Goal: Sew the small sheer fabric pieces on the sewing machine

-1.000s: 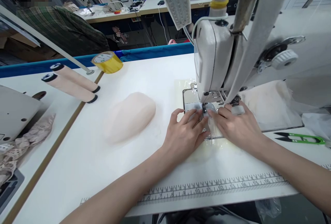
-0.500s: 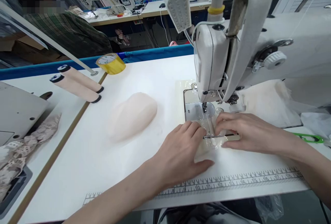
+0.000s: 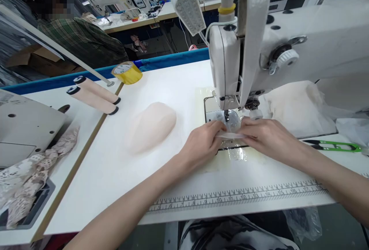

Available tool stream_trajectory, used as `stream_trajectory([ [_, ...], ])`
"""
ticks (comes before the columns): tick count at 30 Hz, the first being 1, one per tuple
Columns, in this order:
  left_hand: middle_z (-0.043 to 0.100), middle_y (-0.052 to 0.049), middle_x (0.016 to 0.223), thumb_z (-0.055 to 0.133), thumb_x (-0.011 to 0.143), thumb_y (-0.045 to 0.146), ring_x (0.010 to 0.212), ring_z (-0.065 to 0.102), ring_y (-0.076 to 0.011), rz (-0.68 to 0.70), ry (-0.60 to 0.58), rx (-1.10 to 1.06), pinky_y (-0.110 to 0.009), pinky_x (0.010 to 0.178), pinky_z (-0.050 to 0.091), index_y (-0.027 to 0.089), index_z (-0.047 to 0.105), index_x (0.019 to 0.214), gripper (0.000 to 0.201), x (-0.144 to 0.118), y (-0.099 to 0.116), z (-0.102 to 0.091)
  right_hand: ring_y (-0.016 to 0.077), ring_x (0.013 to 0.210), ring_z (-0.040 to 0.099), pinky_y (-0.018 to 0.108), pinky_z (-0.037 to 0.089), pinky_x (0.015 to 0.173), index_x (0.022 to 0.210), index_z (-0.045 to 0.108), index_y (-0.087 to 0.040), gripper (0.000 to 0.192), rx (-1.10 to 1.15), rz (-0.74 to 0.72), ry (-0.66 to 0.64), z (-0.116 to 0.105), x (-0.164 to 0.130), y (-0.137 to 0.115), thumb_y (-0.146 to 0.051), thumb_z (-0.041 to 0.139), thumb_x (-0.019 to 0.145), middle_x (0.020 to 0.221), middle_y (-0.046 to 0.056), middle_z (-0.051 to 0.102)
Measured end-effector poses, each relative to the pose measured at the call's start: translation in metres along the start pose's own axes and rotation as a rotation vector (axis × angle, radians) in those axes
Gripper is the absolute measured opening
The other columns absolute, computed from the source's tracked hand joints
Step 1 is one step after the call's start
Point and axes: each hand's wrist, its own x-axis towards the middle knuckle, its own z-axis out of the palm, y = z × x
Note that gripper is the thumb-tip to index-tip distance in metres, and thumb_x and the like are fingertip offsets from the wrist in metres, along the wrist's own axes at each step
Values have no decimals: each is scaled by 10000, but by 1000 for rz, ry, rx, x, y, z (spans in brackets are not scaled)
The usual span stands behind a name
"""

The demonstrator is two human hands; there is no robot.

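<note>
Workshop w/ rows of sewing stations: a white table [image 3: 121, 173] carried one white sewing machine [image 3: 259, 50], its lamp [image 3: 187, 5] tilted over the needle. Compared w/ half a sec. earlier, both hands had moved back toward the needle plate [image 3: 211, 113] and lifted the work slightly off the table; earlier they lay flat, nearer the front edge. The left hand [image 3: 201, 144] and right hand [image 3: 268, 136] each pinched one end of a thin translucent strip [image 3: 230, 135], fingers curled and mostly closed on it. The strip was stretched between the two hands, just in front of the presser foot [image 3: 226, 117], near the table's middle right.

Counted: one pale fabric pad [image 3: 151, 125] left of the hands; two thread cones [image 3: 95, 94] lying on the adjoining table at left; one yellow tape roll [image 3: 127, 72] at the far edge; one pair of green snips [image 3: 334, 146] at the right edge; one printed ruler [image 3: 239, 198] along the front edge. Lace scraps [image 3: 25, 180] lay front left. Another person in a plaid shirt [image 3: 83, 42] sat at back left.
</note>
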Motion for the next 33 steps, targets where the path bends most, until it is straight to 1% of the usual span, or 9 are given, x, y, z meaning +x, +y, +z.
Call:
stream_trajectory([
  [3,580,-21,854,356,901,251,655,547,-133,36,-70,-39,-263,603,442,192,640,1059,331,9,-2,-10,119,596,566,236,363,502,1012,712,-224,256,-95,-8,248,6,1,2,-253,469,937,828,31,673],
  [7,549,-26,783,400,929,394,636,532,-127,51,-173,-131,-264,592,439,176,693,799,387,21,-6,-20,101,512,504,228,273,447,962,738,-225,313,-96,15,365,10,4,3,-310,436,959,653,7,637],
  [10,515,-22,746,420,931,384,637,519,-123,40,-183,-230,-256,571,434,176,693,741,392,23,-8,-23,92,466,481,229,257,444,949,742,-232,300,-99,42,349,10,4,1,-305,452,948,581,-15,615],
  [14,511,-24,763,382,946,362,609,511,-105,87,-156,-250,-245,545,433,174,696,735,422,14,-8,-20,96,525,551,230,295,472,932,731,-238,245,-85,2,294,8,2,-4,-233,487,913,677,-26,681],
  [17,558,-32,832,398,937,324,599,514,-94,253,-53,-56,-238,533,417,208,725,849,358,0,-8,-9,125,620,590,251,330,515,825,728,-223,219,-149,-93,219,6,-2,-10,-184,518,877,736,-17,703],
  [21,640,-49,839,463,915,260,677,546,-154,478,141,348,-277,537,397,187,684,1046,267,-19,-2,7,196,851,608,310,381,683,673,691,-200,208,-275,-216,178,6,-4,-16,-119,563,814,805,13,719],
  [24,670,-104,1094,498,901,182,963,594,-218,517,192,529,-344,727,451,128,637,1120,265,-30,5,12,188,935,602,317,375,758,706,688,-194,232,-294,-254,195,7,-4,-18,-70,530,821,785,4,721],
  [27,611,-140,1249,509,900,172,1207,516,-252,495,155,554,-417,965,397,105,587,1201,318,-36,7,13,162,893,613,319,373,790,736,688,-193,274,-309,-262,188,7,-4,-19,-61,481,857,783,-2,721],
  [33,637,-125,1216,471,920,175,1171,570,-235,476,177,541,-492,1106,304,122,589,1207,315,-37,4,16,140,793,621,330,372,812,746,688,-197,306,-314,-255,185,9,-5,-19,-61,448,879,851,-4,726],
])
